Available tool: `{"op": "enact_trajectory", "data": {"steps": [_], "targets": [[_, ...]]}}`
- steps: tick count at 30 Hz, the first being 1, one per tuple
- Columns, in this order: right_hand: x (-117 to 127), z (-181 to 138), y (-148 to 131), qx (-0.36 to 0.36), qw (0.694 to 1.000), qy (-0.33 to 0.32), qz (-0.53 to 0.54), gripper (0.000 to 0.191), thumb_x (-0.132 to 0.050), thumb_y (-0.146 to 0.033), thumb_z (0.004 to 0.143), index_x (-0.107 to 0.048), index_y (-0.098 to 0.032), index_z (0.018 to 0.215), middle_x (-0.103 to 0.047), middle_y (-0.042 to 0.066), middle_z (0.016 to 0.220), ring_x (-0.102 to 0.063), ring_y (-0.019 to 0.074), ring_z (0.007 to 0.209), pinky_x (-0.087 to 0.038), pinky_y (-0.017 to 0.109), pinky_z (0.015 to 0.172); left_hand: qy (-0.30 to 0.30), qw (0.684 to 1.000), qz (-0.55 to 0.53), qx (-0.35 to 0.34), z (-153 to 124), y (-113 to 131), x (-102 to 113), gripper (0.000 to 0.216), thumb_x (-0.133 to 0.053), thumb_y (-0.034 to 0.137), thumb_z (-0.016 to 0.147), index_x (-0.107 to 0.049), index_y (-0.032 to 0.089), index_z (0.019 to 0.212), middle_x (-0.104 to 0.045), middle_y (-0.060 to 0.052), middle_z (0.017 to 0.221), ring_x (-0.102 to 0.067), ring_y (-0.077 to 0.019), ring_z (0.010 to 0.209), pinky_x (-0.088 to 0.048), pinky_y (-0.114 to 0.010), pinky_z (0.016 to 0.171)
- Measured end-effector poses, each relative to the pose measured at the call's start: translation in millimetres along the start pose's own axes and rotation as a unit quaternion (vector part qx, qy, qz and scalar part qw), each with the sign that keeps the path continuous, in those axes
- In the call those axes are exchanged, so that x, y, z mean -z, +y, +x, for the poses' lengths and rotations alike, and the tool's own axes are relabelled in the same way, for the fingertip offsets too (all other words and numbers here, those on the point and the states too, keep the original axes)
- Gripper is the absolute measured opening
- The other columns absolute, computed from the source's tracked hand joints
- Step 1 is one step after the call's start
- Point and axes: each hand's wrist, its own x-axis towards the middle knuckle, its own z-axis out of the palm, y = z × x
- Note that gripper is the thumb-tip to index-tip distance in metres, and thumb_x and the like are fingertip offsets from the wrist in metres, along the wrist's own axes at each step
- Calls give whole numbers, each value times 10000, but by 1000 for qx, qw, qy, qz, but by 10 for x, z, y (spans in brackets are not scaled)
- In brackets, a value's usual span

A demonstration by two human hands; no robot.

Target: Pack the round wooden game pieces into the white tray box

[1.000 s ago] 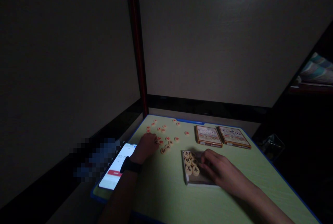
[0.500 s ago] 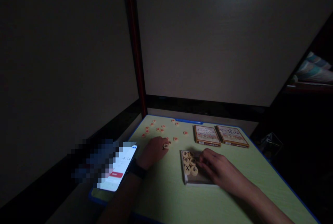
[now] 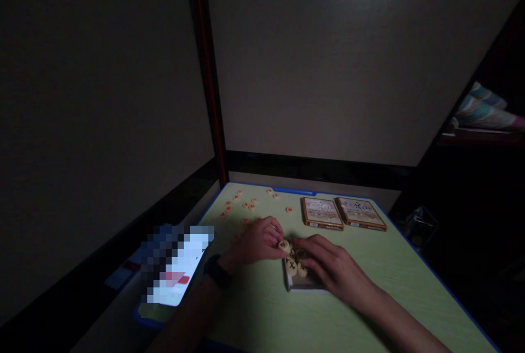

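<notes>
- A pale green table [image 3: 394,287] with a blue rim fills the corner of a dim room, under plain grey walls [image 3: 320,69] joined by a dark red post [image 3: 208,69].
- Striped fabric [image 3: 484,107] lies on a shelf at the far right; a phone [image 3: 186,263] glows at the table's left edge.
- The left hand [image 3: 255,241], a dark band [image 3: 217,271] on its wrist, is pinched on a round game piece [image 3: 284,245] at the far left corner of a shallow tray [image 3: 314,282].
- The right hand [image 3: 338,263] reaches over that tray, fingers beside the black-marked pieces [image 3: 291,266] inside; whether they grip one I cannot tell.
- Red-marked pieces [image 3: 254,200] lie scattered beyond the left hand.
- Two flat boxes [image 3: 322,212] side by side at the back carry dark brush-style characters, too small to read.
- One tray piece shows an X-like mark; the phone's text is blurred.
</notes>
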Motion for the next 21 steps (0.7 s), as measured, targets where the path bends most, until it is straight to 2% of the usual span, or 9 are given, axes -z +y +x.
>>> {"op": "enact_trajectory", "data": {"steps": [5, 10, 13, 16, 18, 21], "targets": [[-67, -16, -18, 55, 998, -26, 9, 371, -461, -287, 1019, -617, -263, 1354, -656, 95, 1086, -646, 205, 979, -543, 321, 824, -115, 987, -113, 26, -31, -22, -106, 557, -932, 265, 494, -550, 171, 890, -680, 8, 791, -658, -126, 732, -510, -278, 724], [-49, -8, -101, 54, 996, -44, 57, 370, -484, -351, 1017, -637, -264, 1342, -654, 77, 988, -622, 192, 933, -521, 306, 818, -191, 970, -144, 49, -86, 46, -92, 558, -927, 281, 523, -542, 171, 914, -693, 23, 736, -641, -108, 669, -476, -244, 662], [-32, 14, -183, 39, 992, -67, 95, 345, -534, -359, 998, -662, -261, 1303, -667, 72, 1010, -614, 192, 968, -500, 306, 854, -214, 966, -131, 58, -110, 68, -96, 585, -934, 278, 503, -550, 172, 932, -678, 48, 702, -630, -97, 634, -464, -225, 628], [-47, 35, -239, 22, 985, -86, 148, 267, -571, -359, 981, -732, -238, 1156, -704, 65, 1059, -623, 187, 999, -477, 300, 894, -225, 964, -120, 69, -114, 70, -114, 636, -956, 282, 454, -567, 169, 945, -676, 54, 699, -640, -103, 644, -478, -226, 638], [-60, 42, -253, 17, 981, -77, 176, 256, -577, -379, 975, -757, -229, 1079, -725, 57, 1037, -635, 187, 983, -474, 297, 881, -225, 964, -120, 76, -106, 57, -122, 650, -966, 280, 427, -576, 166, 935, -681, 44, 707, -653, -118, 668, -491, -239, 652], [-33, 49, -255, 10, 979, -41, 200, 305, -561, -421, 977, -752, -223, 1109, -725, 70, 1029, -640, 197, 965, -482, 314, 867, -216, 964, -131, 77, -91, 30, -116, 653, -968, 280, 422, -580, 167, 935, -704, 16, 765, -670, -138, 707, -515, -279, 693]]}}
